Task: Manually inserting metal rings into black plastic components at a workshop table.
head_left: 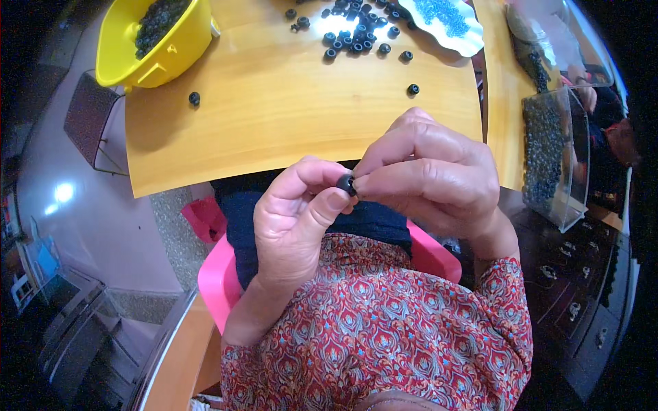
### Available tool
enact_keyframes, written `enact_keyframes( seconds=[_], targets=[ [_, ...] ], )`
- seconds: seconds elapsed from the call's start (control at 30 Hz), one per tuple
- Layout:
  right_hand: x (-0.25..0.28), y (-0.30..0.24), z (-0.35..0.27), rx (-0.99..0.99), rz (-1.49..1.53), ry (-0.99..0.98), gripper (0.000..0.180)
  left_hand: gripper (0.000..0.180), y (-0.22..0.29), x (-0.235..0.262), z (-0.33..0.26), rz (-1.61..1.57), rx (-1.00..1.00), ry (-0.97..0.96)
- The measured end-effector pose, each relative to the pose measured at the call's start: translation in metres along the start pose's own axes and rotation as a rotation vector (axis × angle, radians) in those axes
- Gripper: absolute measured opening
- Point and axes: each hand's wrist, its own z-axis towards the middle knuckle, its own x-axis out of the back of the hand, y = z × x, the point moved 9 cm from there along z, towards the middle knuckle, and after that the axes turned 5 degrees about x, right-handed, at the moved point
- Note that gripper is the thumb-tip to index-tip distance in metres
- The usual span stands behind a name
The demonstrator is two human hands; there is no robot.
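Just past the table's near edge, my left hand [291,222] pinches a small round black piece [345,183] between thumb and fingers. My right hand [439,171] meets it from the right, thumb and forefinger pressed together at the piece's side. Whatever those right fingertips hold, if anything, is too small and covered to make out. Similar black pieces with ring-shaped openings [357,46] lie loose in a group at the table's far side. One stray black piece [412,89] rests beyond my right hand, and another [195,98] sits toward the left.
A yellow tub [157,68] at the far left holds many dark pieces. A white wavy-edged dish [467,46] contains tiny blue bits. On the right, a transparent box [574,164] is filled with dark pieces, near another person's hand [586,96]. The wooden table [288,116] ends just before my hands.
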Motion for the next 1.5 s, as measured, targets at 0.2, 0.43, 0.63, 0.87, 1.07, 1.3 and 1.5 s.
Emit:
enact_keyframes(
  seconds=[0.2,0.43,0.63,0.87,1.07,1.3,1.5],
  targets=[
    [-0.002,-0.001,0.004,0.006,0.077,-0.030,0.024,0.018,0.004,-0.002,-0.001,0.043,-0.055,-0.042],
    [-0.001,0.024,-0.001,-0.135,0.214,0.023,0.031,0.023,-0.007,0.004,0.003,-0.089,0.049,-0.034],
    [-0.001,0.047,-0.006,-0.132,0.026,0.018,0.023,0.023,-0.005,0.006,0.006,-0.127,-0.030,-0.076],
    [0.029,0.110,-0.007,-0.052,-0.534,0.140,0.010,0.018,0.006,0.020,0.016,-0.127,-0.100,-0.046],
    [0.042,0.150,0.006,-0.069,-0.516,0.179,0.007,0.018,0.010,0.031,0.028,-0.080,-0.105,-0.009],
    [0.040,0.165,0.026,-0.055,-0.529,0.135,0.008,0.022,0.005,0.037,0.043,-0.001,-0.070,0.018],
    [0.024,0.184,0.054,0.016,-0.573,0.042,0.009,0.022,0.001,0.035,0.054,-0.001,-0.040,0.008]
  ],
)
